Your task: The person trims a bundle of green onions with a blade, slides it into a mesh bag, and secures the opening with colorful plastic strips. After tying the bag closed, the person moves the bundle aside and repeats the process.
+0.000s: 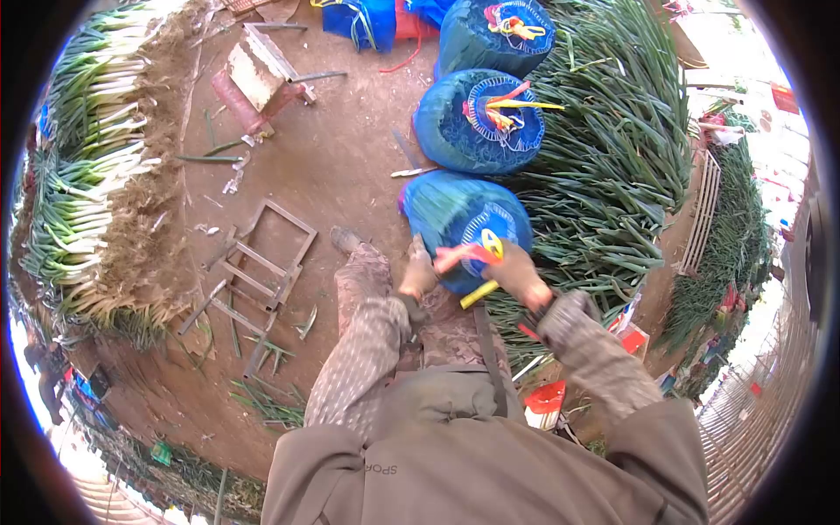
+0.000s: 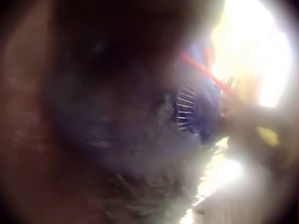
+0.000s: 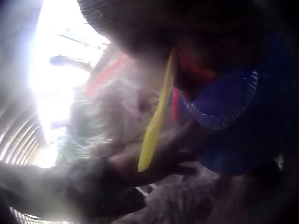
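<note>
A full blue mesh bag (image 1: 437, 206) stands upright in front of my knees, its round top gathered with white stitching. My right hand (image 1: 516, 271) grips red and yellow plastic tie strips over that top. A yellow strip (image 3: 156, 121) hangs from this hand in the right wrist view, its loose end pointing down. My left hand (image 1: 418, 269) lies along the bag's near left side, fingers fairly straight, beside the red strip (image 1: 455, 255). A red strand (image 2: 205, 70) runs taut across the blurred left wrist view.
Two more tied blue bags (image 1: 486, 122) (image 1: 499, 35) stand in line beyond. Green leafy stalks (image 1: 604, 157) are heaped on the right; white-stemmed onions (image 1: 96, 201) lie along the left. A metal frame (image 1: 262, 262) and a low stool (image 1: 262, 70) are on the dirt floor.
</note>
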Available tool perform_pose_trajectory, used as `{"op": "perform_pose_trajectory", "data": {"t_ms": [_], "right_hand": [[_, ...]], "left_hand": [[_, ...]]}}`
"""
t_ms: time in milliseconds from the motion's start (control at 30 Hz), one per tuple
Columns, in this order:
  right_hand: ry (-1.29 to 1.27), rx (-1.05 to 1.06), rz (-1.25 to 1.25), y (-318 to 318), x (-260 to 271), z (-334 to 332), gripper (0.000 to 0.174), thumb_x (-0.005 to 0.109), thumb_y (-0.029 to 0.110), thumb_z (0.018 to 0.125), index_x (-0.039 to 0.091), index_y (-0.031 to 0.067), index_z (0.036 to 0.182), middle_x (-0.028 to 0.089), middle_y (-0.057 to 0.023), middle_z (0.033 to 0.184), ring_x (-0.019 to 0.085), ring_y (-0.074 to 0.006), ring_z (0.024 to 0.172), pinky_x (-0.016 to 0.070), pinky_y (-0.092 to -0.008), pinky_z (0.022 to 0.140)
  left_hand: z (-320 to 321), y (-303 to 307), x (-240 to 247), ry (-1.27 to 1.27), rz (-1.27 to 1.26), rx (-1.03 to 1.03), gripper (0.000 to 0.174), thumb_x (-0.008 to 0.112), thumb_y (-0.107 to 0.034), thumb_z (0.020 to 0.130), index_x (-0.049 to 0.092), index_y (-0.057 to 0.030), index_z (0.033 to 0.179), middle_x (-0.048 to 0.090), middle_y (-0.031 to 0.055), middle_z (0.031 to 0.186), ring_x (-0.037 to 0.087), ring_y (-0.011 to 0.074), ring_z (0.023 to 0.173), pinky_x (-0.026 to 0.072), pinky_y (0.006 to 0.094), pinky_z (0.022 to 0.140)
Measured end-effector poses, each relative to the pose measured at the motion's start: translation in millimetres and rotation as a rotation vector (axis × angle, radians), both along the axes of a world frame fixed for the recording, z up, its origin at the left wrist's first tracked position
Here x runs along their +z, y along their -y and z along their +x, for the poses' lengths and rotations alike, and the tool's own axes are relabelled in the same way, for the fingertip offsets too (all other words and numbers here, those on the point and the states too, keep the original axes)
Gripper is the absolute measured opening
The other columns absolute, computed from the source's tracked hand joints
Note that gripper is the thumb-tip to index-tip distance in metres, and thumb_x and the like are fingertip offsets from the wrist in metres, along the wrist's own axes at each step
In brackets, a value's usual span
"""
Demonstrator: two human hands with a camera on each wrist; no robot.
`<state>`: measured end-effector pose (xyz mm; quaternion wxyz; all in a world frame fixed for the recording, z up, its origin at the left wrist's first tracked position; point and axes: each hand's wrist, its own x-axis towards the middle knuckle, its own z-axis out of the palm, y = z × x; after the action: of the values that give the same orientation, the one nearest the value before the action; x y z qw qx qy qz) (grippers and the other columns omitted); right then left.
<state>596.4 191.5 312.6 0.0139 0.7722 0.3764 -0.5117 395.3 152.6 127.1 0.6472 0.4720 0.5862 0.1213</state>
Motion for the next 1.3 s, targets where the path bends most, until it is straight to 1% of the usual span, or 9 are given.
{"op": "perform_pose_trajectory", "data": {"t_ms": [100, 333, 433, 700, 833, 933, 1133, 1233, 1300], "right_hand": [[0.119, -0.023, 0.013, 13, -86, -7, 0.048, 0.075, 0.018, 0.073, 0.064, 0.0033, 0.117, 0.072, -0.0225, 0.103, 0.069, -0.0397, 0.1, 0.0534, -0.0436, 0.086], [-0.07, -0.212, 0.081, 62, -97, 19, 0.056, 0.085, 0.02, 0.067, 0.065, 0.0042, 0.117, 0.073, -0.0171, 0.101, 0.071, -0.0346, 0.095, 0.0539, -0.0401, 0.084], [-0.05, -0.348, 0.123, 70, -110, 15, 0.054, 0.084, 0.016, 0.068, 0.065, 0.0035, 0.117, 0.073, -0.0157, 0.1, 0.071, -0.0315, 0.091, 0.0544, -0.0386, 0.082], [-0.239, -0.386, -0.021, 50, -69, 30, 0.047, 0.084, 0.005, 0.068, 0.068, 0.0001, 0.112, 0.072, -0.0072, 0.094, 0.066, -0.0178, 0.084, 0.0528, -0.0335, 0.075], [-0.183, -0.342, -0.063, 73, -56, 38, 0.043, 0.078, 0.002, 0.067, 0.068, -0.0012, 0.109, 0.072, -0.0099, 0.091, 0.066, -0.0201, 0.08, 0.0532, -0.0354, 0.071], [-0.126, -0.329, -0.071, 82, -31, 45, 0.042, 0.076, 0.003, 0.068, 0.066, -0.0018, 0.108, 0.069, -0.0096, 0.087, 0.065, -0.0203, 0.078, 0.0527, -0.0362, 0.069], [-0.204, -0.504, -0.115, 99, 47, 62, 0.036, 0.076, -0.001, 0.069, 0.063, -0.0014, 0.102, 0.063, -0.0039, 0.083, 0.058, -0.0164, 0.071, 0.0484, -0.0337, 0.064], [-0.224, -0.659, -0.173, 103, 100, 62, 0.032, 0.075, -0.004, 0.069, 0.063, 0.0006, 0.099, 0.061, -0.0023, 0.083, 0.057, -0.0159, 0.07, 0.0474, -0.0323, 0.065], [-0.257, -0.753, -0.186, 104, 126, 65, 0.03, 0.075, -0.005, 0.07, 0.062, 0.0032, 0.096, 0.059, -0.0014, 0.08, 0.056, -0.0146, 0.069, 0.0463, -0.0315, 0.063]], "left_hand": [[7, -14, 10, 0.046, -0.084, 0.0, 0.08, 0.086, -0.024, 0.077, 0.042, 0.0045, 0.138, 0.065, 0.0234, 0.121, 0.064, 0.0328, 0.115, 0.0509, 0.0408, 0.098], [26, -16, 49, -0.13, -0.086, -0.084, 0.088, 0.081, -0.031, 0.082, 0.035, 0.0045, 0.148, 0.06, 0.0299, 0.126, 0.061, 0.0425, 0.119, 0.0496, 0.0441, 0.098], [30, -11, 53, -0.293, 0.104, -0.181, 0.066, 0.081, -0.025, 0.082, 0.049, -0.002, 0.135, 0.067, 0.0251, 0.12, 0.066, 0.0383, 0.112, 0.0521, 0.0405, 0.092], [14, -20, 61, -0.271, 0.058, -0.22, 0.089, 0.079, -0.032, 0.082, 0.033, 0.0049, 0.15, 0.06, 0.0301, 0.131, 0.06, 0.0418, 0.121, 0.0488, 0.045, 0.099], [-27, -2, 71, -0.211, 0.004, -0.098, 0.083, 0.079, -0.026, 0.085, 0.033, -0.0005, 0.15, 0.06, 0.0301, 0.13, 0.057, 0.0412, 0.126, 0.0469, 0.0423, 0.102], [-82, 3, 116, -0.332, 0.01, -0.175, 0.075, 0.077, -0.027, 0.089, 0.038, 0.0008, 0.146, 0.064, 0.0249, 0.121, 0.064, 0.0332, 0.113, 0.0486, 0.0399, 0.099], [-296, 126, 73, -0.513, 0.0, 0.007, 0.042, 0.063, -0.022, 0.095, 0.058, 0.0043, 0.127, 0.068, 0.0219, 0.104, 0.067, 0.0309, 0.102, 0.0517, 0.0414, 0.087], [-322, 121, 150, -0.765, -0.255, 0.114, 0.072, 0.07, -0.027, 0.091, 0.039, 0.007, 0.146, 0.06, 0.0306, 0.13, 0.061, 0.0396, 0.12, 0.0476, 0.0407, 0.101], [-335, 132, 155, -0.728, -0.271, 0.18, 0.074, 0.07, -0.03, 0.092, 0.038, 0.0072, 0.147, 0.056, 0.0323, 0.136, 0.058, 0.0406, 0.125, 0.0464, 0.0402, 0.103]]}}
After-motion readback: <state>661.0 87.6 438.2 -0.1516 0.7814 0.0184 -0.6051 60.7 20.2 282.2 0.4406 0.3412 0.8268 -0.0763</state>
